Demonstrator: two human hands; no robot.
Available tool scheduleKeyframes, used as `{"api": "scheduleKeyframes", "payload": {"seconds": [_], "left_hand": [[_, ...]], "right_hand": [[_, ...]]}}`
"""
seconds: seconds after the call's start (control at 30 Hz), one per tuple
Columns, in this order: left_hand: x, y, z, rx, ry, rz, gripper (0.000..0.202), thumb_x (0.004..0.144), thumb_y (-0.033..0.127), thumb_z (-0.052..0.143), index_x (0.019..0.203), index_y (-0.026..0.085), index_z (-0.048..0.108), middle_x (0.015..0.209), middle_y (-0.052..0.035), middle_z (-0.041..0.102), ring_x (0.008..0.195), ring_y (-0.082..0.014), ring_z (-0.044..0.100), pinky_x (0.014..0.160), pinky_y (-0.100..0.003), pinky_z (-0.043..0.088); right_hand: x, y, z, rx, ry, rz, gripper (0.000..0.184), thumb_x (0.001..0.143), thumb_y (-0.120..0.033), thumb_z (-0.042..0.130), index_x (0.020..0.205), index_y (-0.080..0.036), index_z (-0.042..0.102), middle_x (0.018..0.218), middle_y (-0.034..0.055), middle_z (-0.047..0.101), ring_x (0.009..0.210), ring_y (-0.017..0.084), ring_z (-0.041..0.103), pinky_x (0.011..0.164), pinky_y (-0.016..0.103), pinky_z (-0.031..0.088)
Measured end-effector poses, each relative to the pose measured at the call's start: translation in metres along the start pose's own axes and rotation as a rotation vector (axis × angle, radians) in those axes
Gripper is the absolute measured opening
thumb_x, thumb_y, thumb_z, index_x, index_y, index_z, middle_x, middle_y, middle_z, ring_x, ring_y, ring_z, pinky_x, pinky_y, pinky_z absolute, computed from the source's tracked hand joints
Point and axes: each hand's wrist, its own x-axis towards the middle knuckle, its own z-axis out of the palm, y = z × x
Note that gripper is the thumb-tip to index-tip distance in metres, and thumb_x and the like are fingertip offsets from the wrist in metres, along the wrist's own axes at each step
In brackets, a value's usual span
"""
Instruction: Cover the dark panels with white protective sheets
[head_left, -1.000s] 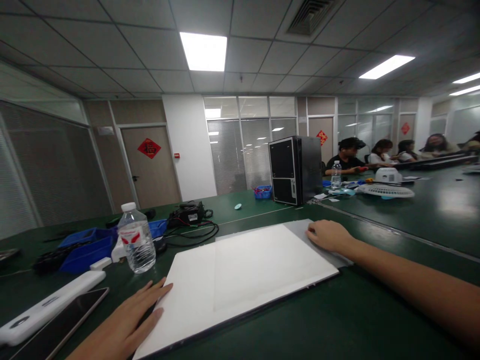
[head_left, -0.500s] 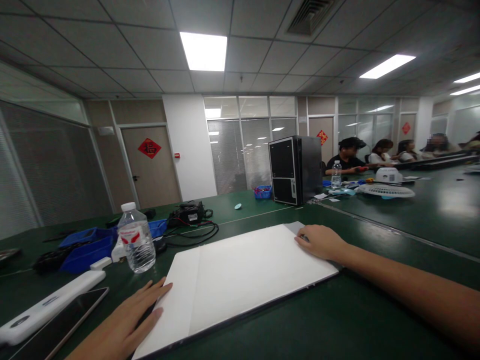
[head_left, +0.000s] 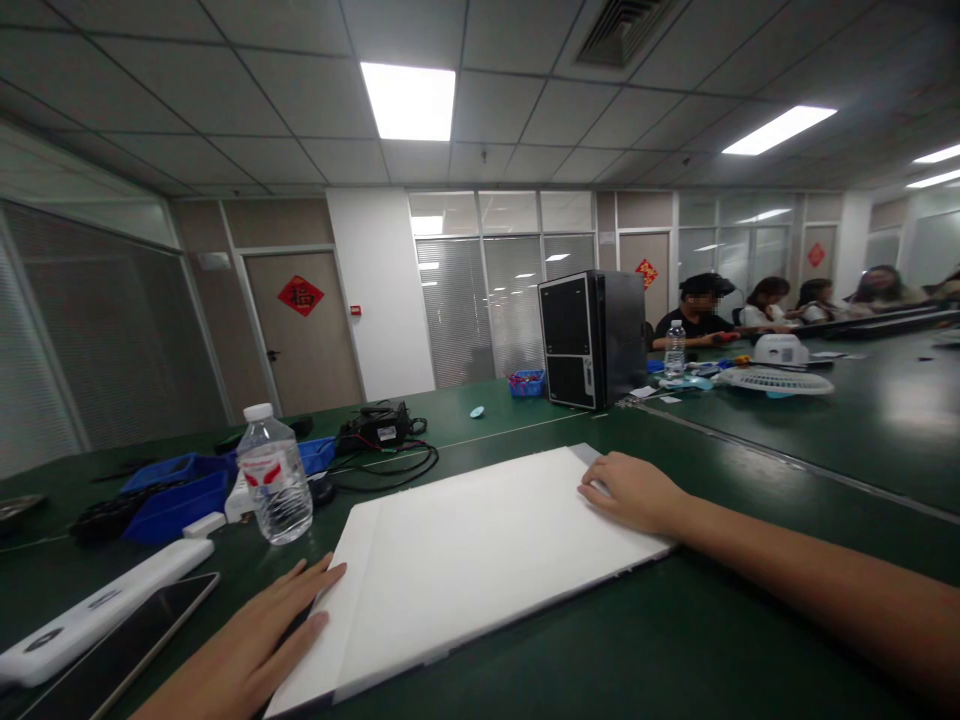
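A flat white panel (head_left: pixel 465 560), like stiff paper or a thin board, lies at a slant on the table in front of me. Along its left end a seam marks off a narrow white strip (head_left: pixel 337 610), and a dark edge shows underneath. My left hand (head_left: pixel 262 630) rests at that end, fingers stretched and apart, their tips on the white surface. Across the right end lies my right hand (head_left: pixel 630 490), its fingers curled against the panel; the fingertips are partly hidden. A grey patch shows at the panel's far right corner.
Left of the panel stand a water bottle (head_left: pixel 274 480), a phone (head_left: pixel 127 650), a long white device (head_left: pixel 105 610) and blue bins (head_left: pixel 176 505). Behind are a black adapter with cables (head_left: pixel 382 430) and a computer tower (head_left: pixel 592 340). Several people sit at the far right.
My right hand has moved slightly left, and the upper white layer has slid left with it, narrowing the strip at the left end. My left hand has stayed in place.
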Motion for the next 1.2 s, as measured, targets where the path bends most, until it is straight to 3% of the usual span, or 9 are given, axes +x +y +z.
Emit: {"api": "scheduleKeyframes", "payload": {"seconds": [0.37, 0.63, 0.83, 1.0, 1.2], "left_hand": [[0.007, -0.008, 0.001, 0.031, 0.004, 0.044, 0.055, 0.101, 0.057, 0.039, 0.154, 0.044, 0.035, 0.163, 0.0099, 0.033, 0.151, -0.0301, 0.03, 0.121, -0.057, 0.03], [0.003, 0.005, -0.007, 0.048, -0.022, 0.012, 0.055, 0.101, 0.061, 0.036, 0.153, 0.043, 0.04, 0.163, 0.0091, 0.034, 0.152, -0.028, 0.029, 0.123, -0.055, 0.025], [0.007, -0.003, -0.002, 0.036, -0.047, -0.012, 0.061, 0.1, 0.064, 0.035, 0.156, 0.039, 0.036, 0.164, 0.0074, 0.033, 0.152, -0.0288, 0.029, 0.123, -0.056, 0.027], [0.004, -0.006, 0.004, 0.004, 0.024, -0.017, 0.061, 0.101, 0.063, 0.035, 0.155, 0.036, 0.039, 0.163, 0.0058, 0.039, 0.151, -0.0262, 0.034, 0.125, -0.054, 0.026], [0.005, -0.01, 0.006, 0.022, 0.033, -0.046, 0.065, 0.101, 0.065, 0.032, 0.155, 0.032, 0.041, 0.161, 0.001, 0.045, 0.149, -0.0258, 0.04, 0.125, -0.053, 0.028]], "right_hand": [[-0.003, -0.013, -0.002, 0.041, -0.018, -0.064, 0.053, 0.102, -0.053, 0.037, 0.116, -0.02, 0.075, 0.113, 0.0124, 0.075, 0.106, 0.03, 0.066, 0.094, 0.044, 0.048], [-0.005, -0.014, 0.002, 0.121, -0.011, -0.067, 0.065, 0.1, -0.06, 0.037, 0.147, -0.019, 0.054, 0.133, 0.0164, 0.067, 0.117, 0.035, 0.063, 0.102, 0.051, 0.047], [-0.006, -0.012, 0.005, 0.192, -0.004, -0.096, 0.065, 0.1, -0.061, 0.039, 0.149, -0.021, 0.052, 0.139, 0.0147, 0.064, 0.122, 0.035, 0.062, 0.105, 0.051, 0.046], [-0.005, -0.01, 0.006, 0.243, -0.012, -0.109, 0.064, 0.1, -0.06, 0.041, 0.149, -0.021, 0.052, 0.143, 0.0137, 0.061, 0.124, 0.034, 0.061, 0.107, 0.051, 0.045], [-0.006, -0.009, 0.006, 0.277, -0.017, -0.151, 0.06, 0.1, -0.057, 0.044, 0.147, -0.022, 0.055, 0.142, 0.0118, 0.062, 0.125, 0.033, 0.06, 0.108, 0.05, 0.045]]}}
